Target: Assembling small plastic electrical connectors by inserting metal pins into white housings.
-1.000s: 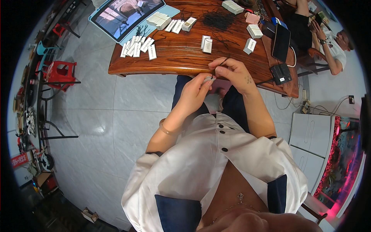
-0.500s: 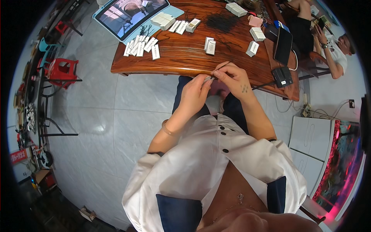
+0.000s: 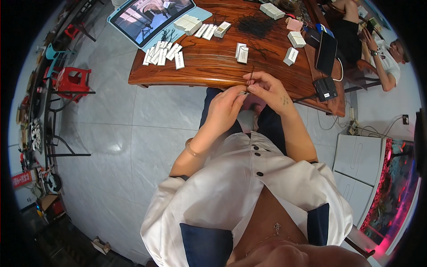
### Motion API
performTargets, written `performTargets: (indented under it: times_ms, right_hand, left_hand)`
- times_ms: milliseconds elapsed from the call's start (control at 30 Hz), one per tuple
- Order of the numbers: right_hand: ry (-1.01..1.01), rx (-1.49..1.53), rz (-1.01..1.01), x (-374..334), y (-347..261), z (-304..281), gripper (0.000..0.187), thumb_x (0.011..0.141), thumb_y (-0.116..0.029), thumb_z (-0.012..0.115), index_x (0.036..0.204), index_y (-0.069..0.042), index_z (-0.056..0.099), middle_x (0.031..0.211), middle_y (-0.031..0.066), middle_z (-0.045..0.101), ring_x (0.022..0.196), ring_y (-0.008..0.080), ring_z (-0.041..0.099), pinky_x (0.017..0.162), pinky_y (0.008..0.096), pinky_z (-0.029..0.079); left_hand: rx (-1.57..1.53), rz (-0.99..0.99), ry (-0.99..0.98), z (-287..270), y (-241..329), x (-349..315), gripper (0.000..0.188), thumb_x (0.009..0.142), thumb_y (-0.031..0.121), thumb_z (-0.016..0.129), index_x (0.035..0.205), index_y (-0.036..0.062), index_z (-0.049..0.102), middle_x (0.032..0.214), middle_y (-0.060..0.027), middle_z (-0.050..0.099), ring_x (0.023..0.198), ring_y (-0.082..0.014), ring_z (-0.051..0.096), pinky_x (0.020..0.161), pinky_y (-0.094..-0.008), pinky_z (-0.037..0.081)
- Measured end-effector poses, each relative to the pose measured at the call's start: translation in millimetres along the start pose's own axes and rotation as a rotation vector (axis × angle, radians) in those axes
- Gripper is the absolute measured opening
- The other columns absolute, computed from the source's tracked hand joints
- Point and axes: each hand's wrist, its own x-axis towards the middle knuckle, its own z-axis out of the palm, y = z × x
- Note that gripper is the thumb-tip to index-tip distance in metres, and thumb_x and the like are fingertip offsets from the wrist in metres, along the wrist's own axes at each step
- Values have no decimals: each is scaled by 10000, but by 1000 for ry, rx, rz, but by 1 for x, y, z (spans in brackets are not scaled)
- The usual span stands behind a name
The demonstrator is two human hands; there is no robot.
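Note:
My left hand (image 3: 223, 109) is closed in a pinch on a small white tag (image 3: 243, 93), mostly covered by the fingers. Close beside it, my right hand (image 3: 269, 92) pinches a thin black cord (image 3: 252, 74) at the tag's end. Part of the cord sticks up past my right fingertips, over the table's near edge. Whether it passes through the tag cannot be made out. Beyond my hands lie two white tags (image 3: 242, 55) on the wooden table (image 3: 204, 66). A spread of tags with black cords (image 3: 162, 52) lies further left, and a heap of loose black cords (image 3: 255, 26) lies further back.
A tablet (image 3: 151, 20) in a light blue case stands at the table's far left. Stacks of white tags (image 3: 187, 24) sit around the table. At right are a black phone (image 3: 326, 54) and a black box (image 3: 325, 89) with a cable. Another person (image 3: 382, 58) sits beyond.
The black cord at my right fingertips has swung from a slant to nearly upright. My right fingers have shifted slightly, while my left hand stays about where it was.

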Motion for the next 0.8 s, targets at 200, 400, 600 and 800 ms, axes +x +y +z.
performTargets:
  times_ms: [200, 400, 600, 800]
  right_hand:
    - [-31, 278, 125, 2, -1, -12, 250, 950, -180, 531, 1042, 29, 633, 808, 23, 570, 629, 72, 454, 599, 196, 375]
    - [92, 224, -90, -2, -14, -13, 175, 933, -76, 545, 1013, 56, 628, 817, 55, 546, 614, 88, 446, 577, 225, 368]
    - [37, -92, -298, -11, -38, -2, 143, 905, -35, 573, 990, 40, 660, 946, 71, 555, 707, 92, 535, 605, 202, 427]
    - [-4, -182, -347, -10, -40, 4, 141, 904, -52, 587, 984, 18, 680, 981, 77, 559, 690, 89, 544, 594, 204, 436]
  left_hand:
    - [42, 74, -57, 0, 2, 0, 195, 914, 121, 552, 1090, 51, 598, 874, -146, 646, 744, -305, 628, 645, -358, 490]
    - [-132, -135, -76, 2, -6, -1, 183, 920, 108, 551, 1083, 41, 601, 803, -98, 649, 677, -198, 618, 614, -297, 478]
    - [-91, 76, -113, 3, -17, 2, 199, 920, 135, 583, 1080, 18, 605, 941, -91, 660, 809, -139, 616, 690, -259, 475]
    - [-515, -215, -266, 3, -7, 3, 179, 961, 105, 526, 1079, -15, 588, 1041, -87, 632, 950, -139, 593, 835, -281, 473]
